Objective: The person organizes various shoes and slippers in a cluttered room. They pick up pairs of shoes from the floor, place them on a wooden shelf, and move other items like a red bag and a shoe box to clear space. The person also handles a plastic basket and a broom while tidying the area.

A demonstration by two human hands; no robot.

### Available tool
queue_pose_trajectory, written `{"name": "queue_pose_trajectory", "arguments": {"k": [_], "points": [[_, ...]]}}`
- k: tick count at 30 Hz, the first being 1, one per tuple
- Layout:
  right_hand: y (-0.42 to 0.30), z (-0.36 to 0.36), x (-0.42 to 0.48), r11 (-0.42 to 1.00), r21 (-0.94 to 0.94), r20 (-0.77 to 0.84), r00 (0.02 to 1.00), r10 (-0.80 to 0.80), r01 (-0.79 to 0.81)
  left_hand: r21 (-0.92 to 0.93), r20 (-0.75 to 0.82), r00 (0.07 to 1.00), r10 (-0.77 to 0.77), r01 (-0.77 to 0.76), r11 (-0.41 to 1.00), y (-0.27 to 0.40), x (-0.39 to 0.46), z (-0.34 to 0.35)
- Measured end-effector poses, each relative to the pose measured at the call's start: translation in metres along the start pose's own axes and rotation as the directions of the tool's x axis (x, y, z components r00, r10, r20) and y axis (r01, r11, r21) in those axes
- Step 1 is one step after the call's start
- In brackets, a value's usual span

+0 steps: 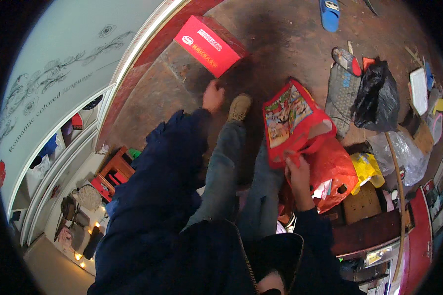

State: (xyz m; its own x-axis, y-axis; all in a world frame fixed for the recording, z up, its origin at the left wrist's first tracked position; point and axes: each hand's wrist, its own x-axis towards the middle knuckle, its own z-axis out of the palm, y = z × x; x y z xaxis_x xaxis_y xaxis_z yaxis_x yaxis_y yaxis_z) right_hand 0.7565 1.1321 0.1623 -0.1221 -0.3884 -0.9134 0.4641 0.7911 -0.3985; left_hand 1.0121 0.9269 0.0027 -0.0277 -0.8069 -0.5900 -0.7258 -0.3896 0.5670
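My left hand is blurred and reaches forward, just below the near corner of a red cardboard box on the floor. Nothing shows in it, and how far its fingers are curled is unclear. My right hand grips the edge of a red shopping bag with a colourful printed picture panel. The bag hangs flattened in front of my right leg. Behind that hand, a bulging red-orange plastic bag holds white papers or packets. My tan shoe stands between the box and the shopping bag.
On the floor to the right lie a computer keyboard, a slipper, a black plastic bag, a yellow bag and clear plastic. A long wooden stick leans there. White sliding cabinet doors border the left.
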Motion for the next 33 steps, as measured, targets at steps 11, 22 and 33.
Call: {"name": "queue_pose_trajectory", "arguments": {"k": [11, 22, 33], "points": [[0.124, -0.062, 0.024, 0.89, -0.455, -0.149, 0.987, -0.058, -0.016, -0.297, -0.39, 0.875, -0.288, 0.177, 0.938, 0.005, 0.116, 0.042], [-0.019, -0.02, 0.043, 0.069, -0.992, -0.108, 0.989, -0.098, -0.101, -0.01, -0.28, 0.956, 0.088, -0.094, 0.995, 0.049, 0.067, 0.05], [-0.09, 0.046, 0.152, 0.355, -0.835, 0.164, 0.806, -0.568, 0.421, -0.367, -0.195, 0.968, -0.158, 0.077, 0.927, 0.007, 0.071, 0.081]]}}
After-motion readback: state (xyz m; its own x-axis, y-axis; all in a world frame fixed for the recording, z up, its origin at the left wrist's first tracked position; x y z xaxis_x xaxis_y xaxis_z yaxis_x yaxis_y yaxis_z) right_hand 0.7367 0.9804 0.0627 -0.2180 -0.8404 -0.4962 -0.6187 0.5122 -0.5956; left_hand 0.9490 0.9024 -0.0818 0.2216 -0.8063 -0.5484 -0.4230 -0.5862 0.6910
